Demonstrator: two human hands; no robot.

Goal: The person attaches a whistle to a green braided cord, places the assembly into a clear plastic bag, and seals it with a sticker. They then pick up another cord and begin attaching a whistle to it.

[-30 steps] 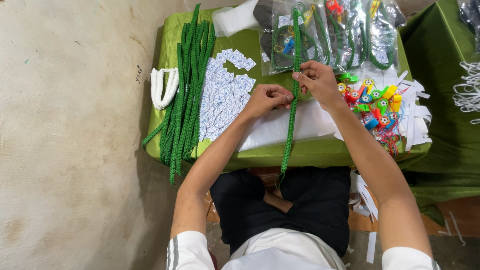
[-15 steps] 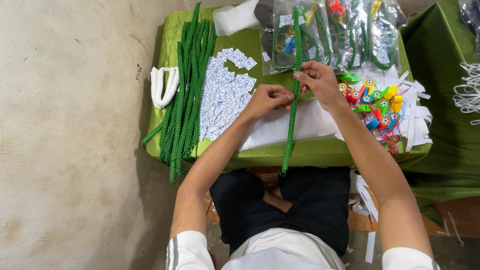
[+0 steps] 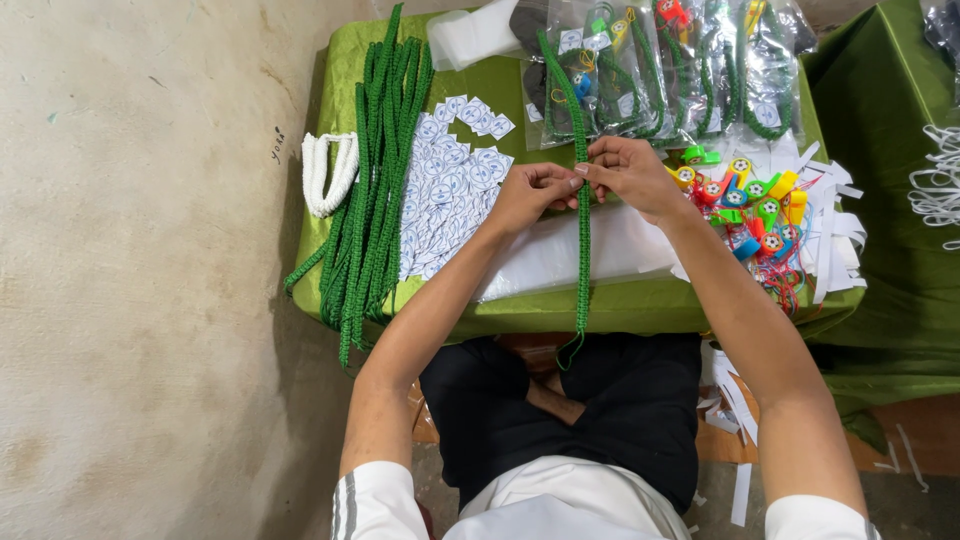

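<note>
- At the far left there is a bare, pale concrete floor (image 3: pixel 130 300) with some stains; it fills the left part of the view.
- A low table with a shiny green cloth (image 3: pixel 510 85) stands to the right of it, and the person sits at its near edge, knees under it.
- On the left side of the cloth lies one small white braided loop (image 3: pixel 328 172), and just beside it a thick bundle of green braided cords (image 3: pixel 378 180). They are too many and too close to count; their near ends hang over the table edge.
- Next comes a heap of small white round stickers (image 3: pixel 448 185), also too many to count.
- In the middle the left hand (image 3: pixel 535 192) and the right hand (image 3: pixel 628 175) meet, fingertips almost touching. Both pinch one single green braided cord (image 3: pixel 582 260) between thumb and fingers.
- This cord runs from the far side of the table, passes between the two hands, lies over a white sheet (image 3: pixel 570 250) and hangs down from the near edge over the lap.
- Far behind the hands lie clear plastic bags (image 3: pixel 700 70) with green cords inside; I see about five, overlapping.
- To the right of the right hand there is a pile of colourful plastic whistles (image 3: pixel 755 205), roughly a dozen, with white paper strips (image 3: pixel 835 225) around them.
- At the far right a second green cloth (image 3: pixel 890 120) is seen, with white cords (image 3: pixel 935 185) on it.
</note>
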